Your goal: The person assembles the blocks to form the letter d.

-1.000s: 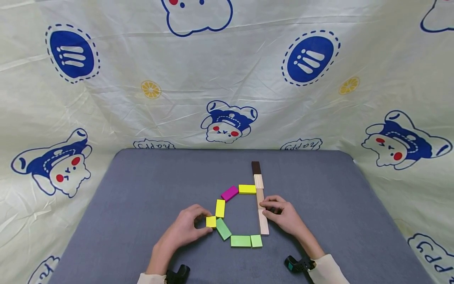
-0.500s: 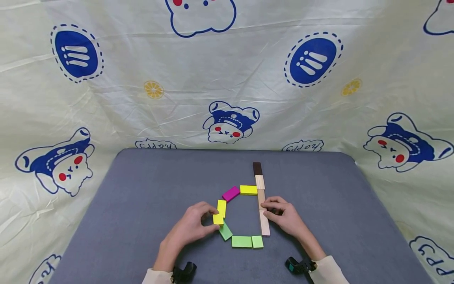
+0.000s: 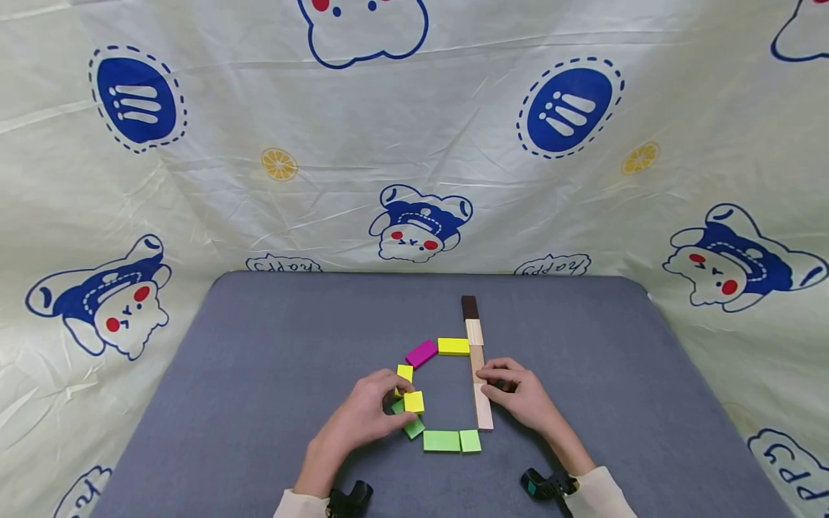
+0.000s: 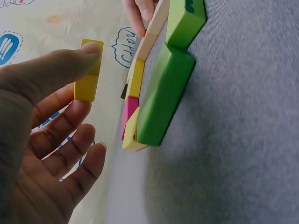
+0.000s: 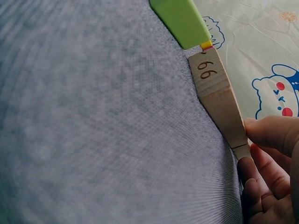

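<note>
My left hand (image 3: 370, 410) pinches a small yellow block (image 3: 414, 402) between thumb and fingers. In the left wrist view that yellow block (image 4: 86, 88) is held up off the table, apart from the other blocks. Under and beside it are a green block (image 3: 414, 429) and a yellow block (image 3: 404, 373), both partly covered by the hand. My right hand (image 3: 521, 396) rests its thumb and fingertips against the right side of a row of plain wooden blocks (image 3: 482, 410). In the right wrist view the nearest wooden block (image 5: 217, 93) bears printed digits.
A magenta block (image 3: 422, 354) and a yellow block (image 3: 453, 347) curve toward the wooden row, which ends in a dark brown block (image 3: 469, 307). Nearer lie a green block (image 3: 442, 441) and a small green block (image 3: 470, 441). Everything lies on a grey-covered table (image 3: 291, 324) before a printed curtain (image 3: 337, 129).
My left hand has moved right with the yellow block, from outside the curve of blocks to over its inner side. The right hand stays against the wooden row.
</note>
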### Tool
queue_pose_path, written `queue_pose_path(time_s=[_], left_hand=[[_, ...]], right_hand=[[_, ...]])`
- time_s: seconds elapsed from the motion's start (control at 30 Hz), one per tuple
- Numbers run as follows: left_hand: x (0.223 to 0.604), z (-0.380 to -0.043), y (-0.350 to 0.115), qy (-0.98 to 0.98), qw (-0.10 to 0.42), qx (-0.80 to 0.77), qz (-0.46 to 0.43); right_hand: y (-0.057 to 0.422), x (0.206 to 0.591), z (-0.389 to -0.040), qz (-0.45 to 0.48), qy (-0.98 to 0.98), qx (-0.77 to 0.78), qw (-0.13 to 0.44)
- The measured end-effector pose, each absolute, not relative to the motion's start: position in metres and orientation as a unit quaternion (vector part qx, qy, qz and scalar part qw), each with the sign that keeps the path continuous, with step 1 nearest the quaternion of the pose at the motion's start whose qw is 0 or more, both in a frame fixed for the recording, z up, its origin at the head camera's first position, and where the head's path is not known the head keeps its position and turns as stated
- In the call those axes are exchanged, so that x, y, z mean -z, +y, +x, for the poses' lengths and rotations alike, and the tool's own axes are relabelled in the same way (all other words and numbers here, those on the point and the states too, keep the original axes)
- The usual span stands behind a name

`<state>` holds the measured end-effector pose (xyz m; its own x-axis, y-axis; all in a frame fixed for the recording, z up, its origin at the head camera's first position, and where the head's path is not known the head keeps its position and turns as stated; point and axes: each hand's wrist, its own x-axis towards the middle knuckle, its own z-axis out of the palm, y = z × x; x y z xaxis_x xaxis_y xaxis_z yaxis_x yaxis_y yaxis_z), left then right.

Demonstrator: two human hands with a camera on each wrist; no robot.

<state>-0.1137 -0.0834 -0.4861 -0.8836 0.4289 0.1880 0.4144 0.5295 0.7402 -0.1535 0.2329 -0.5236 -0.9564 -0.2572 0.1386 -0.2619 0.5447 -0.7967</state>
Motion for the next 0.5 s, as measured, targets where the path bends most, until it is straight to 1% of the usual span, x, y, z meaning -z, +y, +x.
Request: queue_pose_path(time_s=[0.23, 0.5], left_hand=[[0.484, -0.114, -0.073, 0.878, 0.018, -0.411, 0.245], [0.481, -0.111, -0.056, 0.885, 0.049, -0.396, 0.241]], right_hand=[[0.237, 0.531, -0.157, 0.151, -0.876, -0.457, 0.002], [0.237, 0.531, -0.157, 0.150, -0.876, -0.458, 0.004]])
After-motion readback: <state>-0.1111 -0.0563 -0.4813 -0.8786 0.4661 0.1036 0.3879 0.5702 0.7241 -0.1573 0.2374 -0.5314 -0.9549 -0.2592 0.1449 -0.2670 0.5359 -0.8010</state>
